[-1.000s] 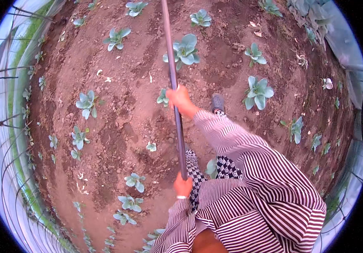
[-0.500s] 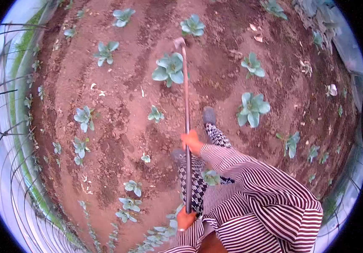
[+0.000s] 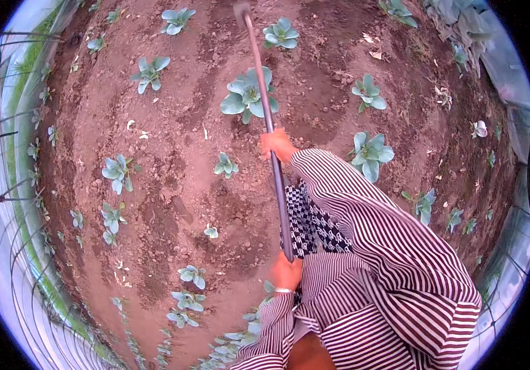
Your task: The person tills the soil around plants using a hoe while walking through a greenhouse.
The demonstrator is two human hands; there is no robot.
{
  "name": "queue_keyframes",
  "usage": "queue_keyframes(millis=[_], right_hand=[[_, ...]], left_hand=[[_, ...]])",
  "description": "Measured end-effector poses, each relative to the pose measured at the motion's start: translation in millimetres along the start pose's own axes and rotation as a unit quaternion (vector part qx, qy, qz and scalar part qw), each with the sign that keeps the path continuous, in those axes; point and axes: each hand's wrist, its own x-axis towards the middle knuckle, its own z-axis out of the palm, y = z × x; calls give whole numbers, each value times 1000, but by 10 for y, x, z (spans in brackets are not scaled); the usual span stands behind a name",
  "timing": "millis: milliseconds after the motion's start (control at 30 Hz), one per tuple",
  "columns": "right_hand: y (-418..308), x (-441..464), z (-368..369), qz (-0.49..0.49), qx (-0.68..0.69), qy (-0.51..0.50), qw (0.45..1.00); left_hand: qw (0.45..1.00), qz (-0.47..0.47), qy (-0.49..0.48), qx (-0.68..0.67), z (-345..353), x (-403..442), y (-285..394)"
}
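A long-handled hoe (image 3: 260, 74) slants from the top of the view down to my body, its small head at the top edge above the brown soil. My right hand (image 3: 278, 144) is wrapped round the middle of the handle. Lower down, my left hand (image 3: 287, 273) grips the handle's near end, with a pale band at the wrist. A large leafy green plant (image 3: 245, 95) sits just behind and left of the shaft. To the left of my right hand grows a smaller plant (image 3: 225, 164).
Leafy plants stand in rows across the soil, among them one at the right (image 3: 371, 155) and one at the left (image 3: 118, 173). Plastic sheeting (image 3: 6, 259) with thin dark rods curves along the left side; more sheeting (image 3: 511, 142) borders the right.
Since half a second ago both hands and the hoe have moved up and away from my body, and the hoe's head has shifted up and left. Both hands keep their hold.
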Motion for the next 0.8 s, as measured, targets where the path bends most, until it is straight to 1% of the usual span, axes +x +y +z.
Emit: queue_keyframes(millis=[33,67,100,133,167,200,233,267,300,333,367,400,433,467,500,533,600,633,667,700,733,800], right_hand=[[218,18,-121,-108,-197,-56,973],[562,-61,-282,-208,-382,-108,894],[1023,-24,-426,-301,-549,-156,764],[1108,-231,-299,-149,-427,-156,878],[1185,-443,-169,10,-194,-97,976],[1344,-609,-65,112,-7,13,994],[1542,-802,-84,55,180,-69,980],[1570,-976,-47,31,108,-68,991],[1153,-1253,159,157,143,2,977],[905,-1309,288,224,121,48,966],[680,-1348,319,188,119,20,975],[529,-1356,334,157,119,-5,980],[437,-1250,359,151,131,-3,980],[288,-1102,381,140,144,-2,980],[85,-1002,383,112,142,-15,983],[-160,-905,368,81,138,-28,987],[-719,-710,322,-2,108,-21,994],[-1229,-538,186,-72,78,-24,994],[-1631,-414,79,-133,48,-28,990],[-1918,-237,-31,-144,17,-13,989],[-2183,-31,-156,-154,-12,1,988],[-2621,397,-450,-144,-78,39,986]], left_hand=[[999,2,-27,-18,-7,-56,-60],[998,2,-56,-35,-25,-195,-192],[995,5,-82,-55,-19,-326,-323],[997,-14,-73,-28,-41,-508,-551],[998,-30,-63,0,-121,-628,-766],[995,-13,-90,48,-358,-787,-801],[998,-26,-52,15,-415,-963,-916],[998,-38,-55,20,-459,-1090,-1049],[997,-50,-59,27,-538,-1151,-1087],[997,-61,-37,-25,-552,-1146,-1082],[994,-69,-15,-78,-569,-1141,-1070],[997,-50,13,-51,-439,-1096,-1289],[996,-28,9,78,-383,-953,-1247],[995,-55,8,78,-522,-856,-835],[998,-48,29,41,-466,-718,-690],[998,-18,51,20,-420,-548,-523],[995,40,93,-16,-287,-111,-152],[990,73,114,-32,-169,199,218],[988,79,130,-38,-140,309,653],[990,69,92,-85,-156,425,1051],[980,120,121,-102,-8,611,1243],[981,111,112,-111,206,897,1816]])
